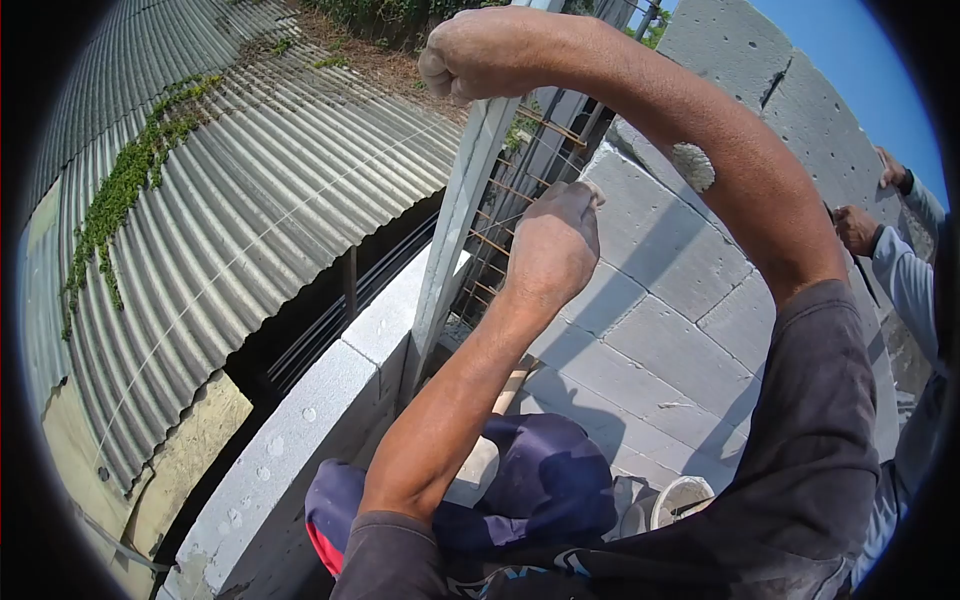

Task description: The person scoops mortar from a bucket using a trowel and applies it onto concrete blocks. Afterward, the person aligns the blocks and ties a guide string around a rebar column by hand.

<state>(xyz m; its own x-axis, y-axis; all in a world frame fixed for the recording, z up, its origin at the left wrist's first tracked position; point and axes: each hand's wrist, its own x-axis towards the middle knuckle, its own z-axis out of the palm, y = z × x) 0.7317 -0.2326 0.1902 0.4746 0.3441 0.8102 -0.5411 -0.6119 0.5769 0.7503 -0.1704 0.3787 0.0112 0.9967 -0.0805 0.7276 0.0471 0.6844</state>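
My right hand (470, 55) is closed in a fist at the upper part of a pale upright post (455, 230). What it holds, if anything, is hidden. Lower down, my left hand (556, 240) is closed too, beside the edge of the grey block wall (690, 330). A small pale bit shows at its fingertips, too small to name. Between post and wall stands a rusty steel rebar cage (492, 215), partly behind my left hand. A thin white string (265, 228) stretches across the view toward the post.
A low block wall (290, 450) runs along my left, with a corrugated roof (290, 170) and creeping vine (105, 215) beyond. Near my legs stands a white bucket (685, 492). At right, a co-worker's hands (856, 230) touch the block wall.
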